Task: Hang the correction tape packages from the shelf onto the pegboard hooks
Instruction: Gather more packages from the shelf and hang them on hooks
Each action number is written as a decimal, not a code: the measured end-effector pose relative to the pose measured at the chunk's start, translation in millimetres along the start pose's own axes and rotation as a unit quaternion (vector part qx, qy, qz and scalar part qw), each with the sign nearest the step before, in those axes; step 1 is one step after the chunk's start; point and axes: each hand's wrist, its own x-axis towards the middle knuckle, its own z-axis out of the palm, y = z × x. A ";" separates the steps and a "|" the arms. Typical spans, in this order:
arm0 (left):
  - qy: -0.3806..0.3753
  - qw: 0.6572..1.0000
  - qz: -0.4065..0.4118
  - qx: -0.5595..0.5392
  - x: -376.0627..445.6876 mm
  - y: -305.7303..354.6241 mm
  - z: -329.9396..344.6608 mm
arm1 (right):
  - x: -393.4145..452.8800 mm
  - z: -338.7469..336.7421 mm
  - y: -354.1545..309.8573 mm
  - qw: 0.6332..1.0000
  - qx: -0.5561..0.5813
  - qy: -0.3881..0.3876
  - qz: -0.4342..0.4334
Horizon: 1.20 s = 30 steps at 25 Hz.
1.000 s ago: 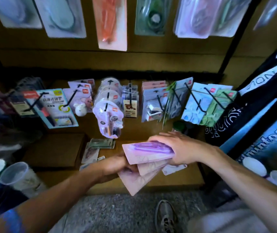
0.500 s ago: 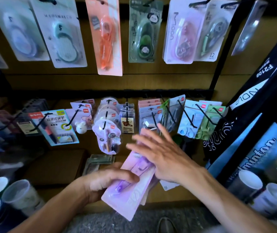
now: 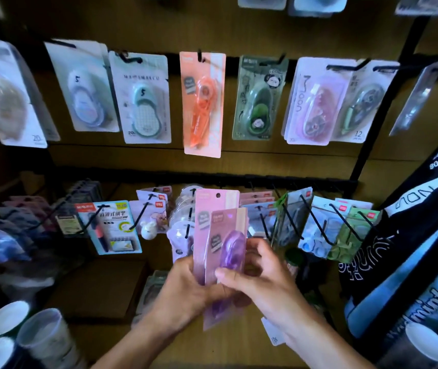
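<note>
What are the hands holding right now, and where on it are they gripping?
Both the left hand and right hand grip a small stack of correction tape packages by its lower half, held upright.

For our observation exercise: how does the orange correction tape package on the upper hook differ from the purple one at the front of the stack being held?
The orange package hangs free from a pegboard hook; the purple package is off the hooks, gripped by both hands, left and right. The orange package hangs alone; the purple one fronts a stack, with a pink package behind. Colours differ: orange against purple. Both are tall, narrow cards, each holding a tape dispenser.
</note>
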 end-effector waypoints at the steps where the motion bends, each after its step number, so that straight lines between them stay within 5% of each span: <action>1: 0.002 1.000 -0.002 -0.010 -0.6 1.4 -1.2 | 0.8 1.7 -2.1 0.999 0.030 0.010 0.010; 5: 0.028 0.989 -0.072 -0.129 1.0 9.7 -4.1 | 3.0 -3.4 -14.0 0.990 0.133 0.048 0.017; 9: 0.136 0.984 -0.046 -0.105 4.6 19.0 -8.1 | 2.1 -5.2 -14.7 0.983 0.166 0.080 0.009; 18: 0.093 0.975 -0.048 -0.198 10.6 25.3 -18.7 | 2.6 2.3 -32.3 0.979 0.190 0.054 -0.041; 24: 0.172 0.962 -0.031 -0.210 7.5 26.3 -23.7 | 7.9 12.1 -31.8 0.971 0.228 0.060 -0.046; 30: 0.150 0.965 -0.030 -0.215 3.9 21.0 -31.8 | 12.1 16.2 -30.2 0.978 0.185 0.070 -0.061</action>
